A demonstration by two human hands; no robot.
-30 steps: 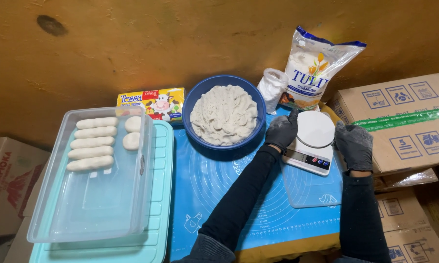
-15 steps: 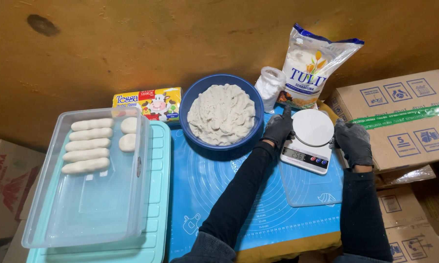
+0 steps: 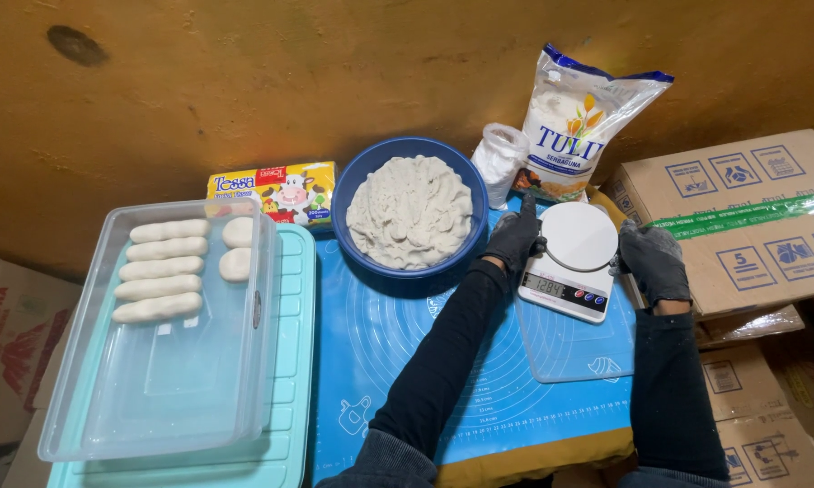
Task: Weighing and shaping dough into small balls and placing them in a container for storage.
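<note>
— Where was the small white digital kitchen scale (image 3: pixel 571 262)?
— At four o'clock from the blue bowl of dough (image 3: pixel 415 213). My gloved left hand (image 3: pixel 515 237) and right hand (image 3: pixel 651 260) gripped its opposite sides, fingers curled.

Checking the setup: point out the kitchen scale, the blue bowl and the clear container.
kitchen scale (image 3: pixel 578 237), head view, round white platform.
blue bowl (image 3: pixel 381 164), head view, back-left rim.
clear container (image 3: pixel 154 425), head view, bare floor.

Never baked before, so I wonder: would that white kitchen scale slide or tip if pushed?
The scale would probably slide rather than tip: it sits low and flat on the smooth blue mat. It looks light and plastic. The left hand and right hand flank it, likely steadying it.
</note>
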